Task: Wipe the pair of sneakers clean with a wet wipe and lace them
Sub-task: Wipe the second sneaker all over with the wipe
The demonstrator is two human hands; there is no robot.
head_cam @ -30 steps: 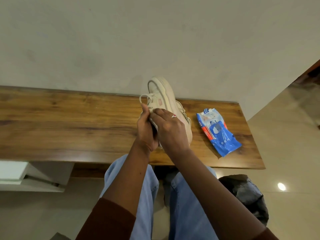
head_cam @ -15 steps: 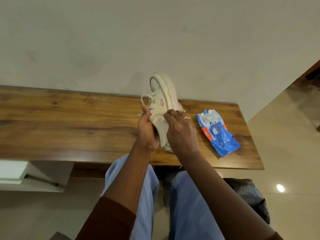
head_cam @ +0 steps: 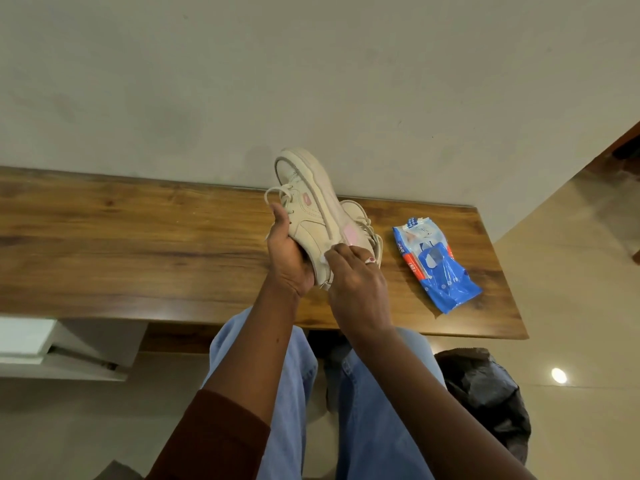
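My left hand [head_cam: 289,258] grips a cream sneaker [head_cam: 311,199] by its heel end and holds it tilted above the wooden table [head_cam: 138,244], toe pointing away toward the wall. My right hand [head_cam: 356,278] pinches a small white wet wipe [head_cam: 325,258] and presses it against the sneaker's side near the heel. A second cream sneaker [head_cam: 362,226] with a pink patch lies on the table just behind and to the right of the held one, partly hidden by it. Loose laces loop out on the held sneaker's left side.
A blue wet wipe pack [head_cam: 434,263] lies on the table's right end. A dark bag [head_cam: 485,389] sits on the floor at the right, below the table's front edge. My legs in blue jeans [head_cam: 294,393] are under the table edge. A white unit [head_cam: 52,344] stands at lower left.
The held sneaker has tipped further onto its side and risen slightly. My right hand has slid down from the upper toward the heel side, uncovering the second sneaker behind.
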